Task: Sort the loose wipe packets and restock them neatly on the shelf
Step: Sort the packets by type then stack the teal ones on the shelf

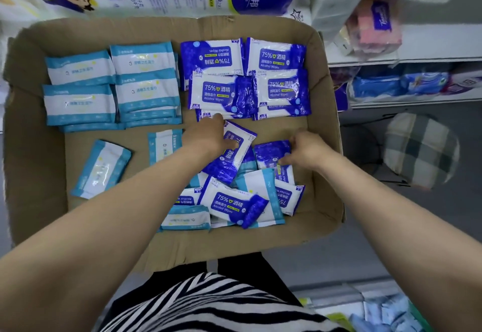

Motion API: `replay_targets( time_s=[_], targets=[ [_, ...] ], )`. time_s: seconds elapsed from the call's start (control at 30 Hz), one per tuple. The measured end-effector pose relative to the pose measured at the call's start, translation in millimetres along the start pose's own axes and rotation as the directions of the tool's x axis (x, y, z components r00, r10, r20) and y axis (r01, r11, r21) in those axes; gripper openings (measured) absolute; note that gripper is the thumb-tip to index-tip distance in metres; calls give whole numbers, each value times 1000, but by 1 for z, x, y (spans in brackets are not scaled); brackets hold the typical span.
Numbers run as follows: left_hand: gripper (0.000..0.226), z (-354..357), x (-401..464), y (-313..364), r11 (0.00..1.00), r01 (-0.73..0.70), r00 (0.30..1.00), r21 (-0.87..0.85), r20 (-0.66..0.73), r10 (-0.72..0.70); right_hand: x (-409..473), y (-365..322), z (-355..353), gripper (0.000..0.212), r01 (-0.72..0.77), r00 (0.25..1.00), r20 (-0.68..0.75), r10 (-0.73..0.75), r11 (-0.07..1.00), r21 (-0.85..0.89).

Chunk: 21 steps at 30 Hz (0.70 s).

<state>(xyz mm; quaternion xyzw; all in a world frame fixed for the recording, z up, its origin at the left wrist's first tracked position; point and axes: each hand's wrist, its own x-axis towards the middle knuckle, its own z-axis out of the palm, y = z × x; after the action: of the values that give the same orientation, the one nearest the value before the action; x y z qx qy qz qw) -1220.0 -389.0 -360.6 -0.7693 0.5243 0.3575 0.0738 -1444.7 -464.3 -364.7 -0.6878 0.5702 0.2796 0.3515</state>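
In my view, flat light-blue-and-white plastic wipe packets point(112, 86) sit stacked in rows at ten o'clock; dark-blue-and-white alcohol wipe packets point(245, 78) overlap in rows at one o'clock. A mixed loose heap point(234, 196) sprawls near centre, towards five o'clock.

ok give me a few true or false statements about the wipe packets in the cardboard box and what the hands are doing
1. The dark blue alcohol wipe packets are stacked at the brown cardboard box's far right. True.
2. The light blue and white packets are stacked at the far left. True.
3. The near pile holds one colour only. False: both colours are mixed.
4. The left hand is outside the box. False: it rests on a dark blue packet.
5. The right hand touches a dark blue packet. True.
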Motion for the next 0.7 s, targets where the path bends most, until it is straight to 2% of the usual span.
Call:
replay_targets(
  time_s=[0.1,0.17,0.23,0.3,0.37,0.5,0.6,0.7],
  targets=[
    [53,3,0,-4,990,-5,999,-141,31,9,-1,4,5,42,-9,999,38,6,998,56],
    [38,-3,-1,-8,958,8,999,-286,46,5,-2,8,0,31,23,999,25,-29,976,219],
    [31,-11,-5,-15,920,26,1000,-391,13,-22,-6,8,-9,27,112,993,-26,-113,883,456],
    [32,-19,-8,-24,906,19,999,-422,-27,-33,-13,2,-23,31,187,982,-93,-167,732,656],
    [33,-28,-9,-35,886,21,998,-463,-48,-49,-21,-11,-40,32,240,969,-146,-197,639,731],
    [31,-45,-19,-58,862,39,994,-506,-71,-87,-28,-47,-56,18,287,952,-154,-266,587,757],
    [28,-48,-25,-79,822,85,991,-563,-37,-128,-22,-70,-47,10,330,934,-96,-343,731,597],
    [24,-42,-30,-98,798,133,985,-588,-9,-171,-16,-89,-27,21,345,920,12,-392,824,449]
  ],
)
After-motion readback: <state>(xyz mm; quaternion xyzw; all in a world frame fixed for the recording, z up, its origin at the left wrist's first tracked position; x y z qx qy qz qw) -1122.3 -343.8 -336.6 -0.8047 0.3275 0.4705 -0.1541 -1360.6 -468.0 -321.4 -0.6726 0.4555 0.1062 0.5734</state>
